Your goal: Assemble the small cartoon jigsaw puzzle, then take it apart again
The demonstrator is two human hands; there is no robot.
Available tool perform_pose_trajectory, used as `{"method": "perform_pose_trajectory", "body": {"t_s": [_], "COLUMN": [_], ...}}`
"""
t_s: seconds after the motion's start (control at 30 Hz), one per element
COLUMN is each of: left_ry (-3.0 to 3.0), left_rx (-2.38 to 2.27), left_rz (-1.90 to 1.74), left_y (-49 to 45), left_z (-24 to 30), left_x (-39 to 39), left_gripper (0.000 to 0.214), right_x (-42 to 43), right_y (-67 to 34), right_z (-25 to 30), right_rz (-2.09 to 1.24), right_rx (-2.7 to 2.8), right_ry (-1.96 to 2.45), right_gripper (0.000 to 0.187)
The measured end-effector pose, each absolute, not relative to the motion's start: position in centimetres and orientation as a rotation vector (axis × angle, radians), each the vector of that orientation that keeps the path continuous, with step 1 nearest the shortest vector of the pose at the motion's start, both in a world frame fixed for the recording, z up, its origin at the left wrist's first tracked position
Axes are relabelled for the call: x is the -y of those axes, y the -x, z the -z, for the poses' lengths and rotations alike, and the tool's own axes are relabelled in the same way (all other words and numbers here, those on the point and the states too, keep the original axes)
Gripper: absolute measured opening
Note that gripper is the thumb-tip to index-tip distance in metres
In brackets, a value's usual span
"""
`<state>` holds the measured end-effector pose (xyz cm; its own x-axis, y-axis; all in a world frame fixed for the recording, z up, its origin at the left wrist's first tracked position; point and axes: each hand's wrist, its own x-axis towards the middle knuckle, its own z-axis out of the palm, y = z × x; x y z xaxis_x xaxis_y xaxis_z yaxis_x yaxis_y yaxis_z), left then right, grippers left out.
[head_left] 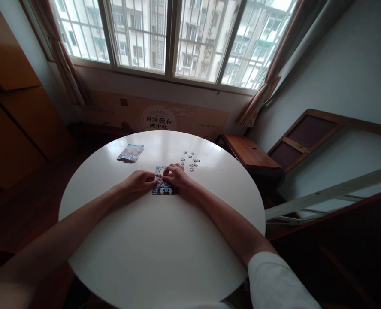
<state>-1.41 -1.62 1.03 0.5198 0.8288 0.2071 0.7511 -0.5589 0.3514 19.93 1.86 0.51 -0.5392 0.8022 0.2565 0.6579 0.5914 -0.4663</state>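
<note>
A partly assembled jigsaw puzzle (pixel 164 189) lies flat on the round white table (pixel 152 244), with a dark blue cartoon face along its near edge. At its left edge, my left hand (pixel 140 180) has curled fingers, with the thumb and fingertips pressed on the puzzle's border. Over the upper right part of it is my right hand (pixel 176 174), its thumb and fingers pinched together at the surface; whatever is between them is too small to tell. Several loose puzzle pieces (pixel 195 161) are scattered beyond my right hand.
A crumpled printed packet (pixel 130 152) rests at the table's back left. Past the table's right edge stands a reddish wooden bench or cabinet (pixel 253 151). A pale metal ladder-like frame (pixel 332 193) leans at the right. Barred windows (pixel 167 38) are behind.
</note>
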Motion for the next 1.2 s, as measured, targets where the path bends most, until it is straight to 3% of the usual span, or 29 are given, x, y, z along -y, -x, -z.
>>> {"method": "perform_pose_trajectory", "body": {"t_s": [0.4, 0.77, 1.2], "left_ry": [-2.506, -2.621, -2.417], "left_rx": [-1.352, -1.387, -1.405], "left_rz": [-0.55, -0.621, -0.644], "left_y": [1.6, 0.2, -0.1], "left_z": [-1.1, -0.7, 0.2], "left_x": [1.9, 1.4, 0.5], "left_gripper": [0.03, 0.039, 0.031], "right_x": [-2.7, -3.5, -3.0], "right_y": [-21.2, -21.3, -21.2], "right_z": [-0.2, 0.2, -0.2], "right_rz": [-0.397, -0.417, -0.424], "right_rx": [2.378, 2.401, 2.425], "right_ry": [1.061, 1.055, 1.035], "right_gripper": [0.006, 0.009, 0.005]}}
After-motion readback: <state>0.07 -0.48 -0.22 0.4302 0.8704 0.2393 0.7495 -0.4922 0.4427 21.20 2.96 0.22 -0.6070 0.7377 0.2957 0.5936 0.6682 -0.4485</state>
